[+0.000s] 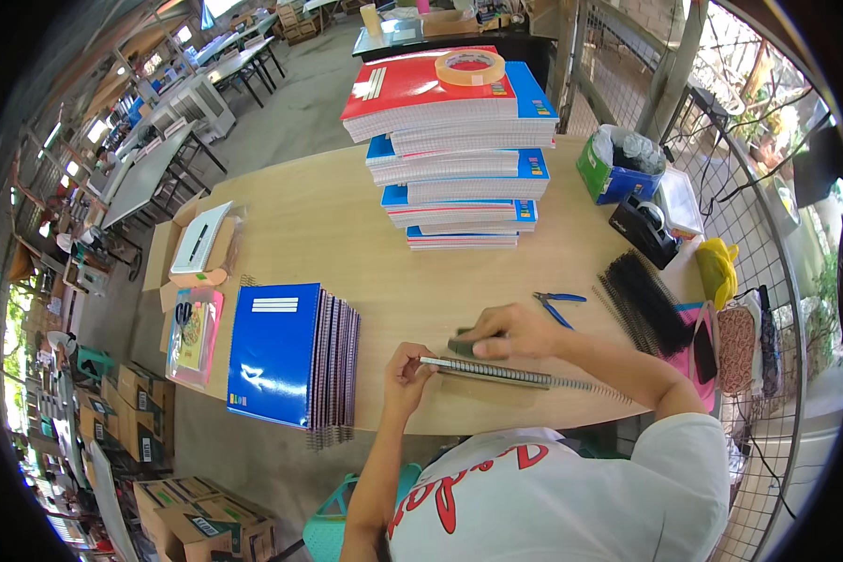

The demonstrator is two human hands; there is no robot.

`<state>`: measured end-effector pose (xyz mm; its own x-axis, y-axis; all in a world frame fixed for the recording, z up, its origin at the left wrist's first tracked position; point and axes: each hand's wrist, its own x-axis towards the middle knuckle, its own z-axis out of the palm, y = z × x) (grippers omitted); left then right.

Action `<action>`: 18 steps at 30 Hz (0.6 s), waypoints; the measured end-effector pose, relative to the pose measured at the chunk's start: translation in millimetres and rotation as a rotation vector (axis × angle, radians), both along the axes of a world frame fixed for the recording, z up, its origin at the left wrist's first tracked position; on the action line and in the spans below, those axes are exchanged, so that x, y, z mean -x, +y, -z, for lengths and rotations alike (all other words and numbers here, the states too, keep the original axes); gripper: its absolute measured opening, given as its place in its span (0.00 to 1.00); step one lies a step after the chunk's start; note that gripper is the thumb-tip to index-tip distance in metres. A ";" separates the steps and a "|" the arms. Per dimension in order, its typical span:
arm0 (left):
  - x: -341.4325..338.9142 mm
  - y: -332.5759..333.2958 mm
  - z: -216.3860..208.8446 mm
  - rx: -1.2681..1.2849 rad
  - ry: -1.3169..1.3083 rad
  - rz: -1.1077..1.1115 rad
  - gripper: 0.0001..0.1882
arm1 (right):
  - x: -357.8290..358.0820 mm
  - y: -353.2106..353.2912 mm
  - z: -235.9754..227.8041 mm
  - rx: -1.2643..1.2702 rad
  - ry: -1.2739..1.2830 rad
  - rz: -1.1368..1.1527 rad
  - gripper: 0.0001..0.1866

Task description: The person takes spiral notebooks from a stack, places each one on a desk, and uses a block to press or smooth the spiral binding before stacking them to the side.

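Note:
A notebook [489, 376] stands on edge near the front of the table, its spine up. A wire spiral [590, 386] runs through the spine holes and sticks out past the right end. My left hand [407, 368] is closed around the left end of this notebook. Just above the spine, my right hand [515, 332] grips a small dark green block [461, 343]; whether it touches the wire I cannot tell. Blue-handled cutting pliers [560, 302] lie beyond my right hand. Left of my hands is a stack of blue spiral notebooks [276, 351].
A tall stack of red and blue unbound notebooks [459, 173] carries a tape roll [470, 67]. Black spiral wires [644, 300], a tape dispenser [644, 231] and a yellow bag [717, 270] line the right side. Scissors [184, 313] and a cardboard box [164, 253] are at left.

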<state>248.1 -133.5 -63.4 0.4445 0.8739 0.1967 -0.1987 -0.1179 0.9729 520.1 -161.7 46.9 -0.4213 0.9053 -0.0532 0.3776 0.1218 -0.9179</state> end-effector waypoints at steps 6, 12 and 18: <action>-7.9 3.2 1.1 0.061 -0.079 -0.060 0.19 | 4.5 8.7 3.4 -0.008 -0.372 -0.012 0.28; -13.5 5.7 1.4 0.055 -0.112 -0.075 0.26 | 7.4 24.5 17.1 0.013 -0.501 -0.076 0.26; -9.2 7.3 3.4 0.064 -0.129 -0.062 0.30 | 21.8 27.0 10.2 -0.065 -0.473 -0.097 0.26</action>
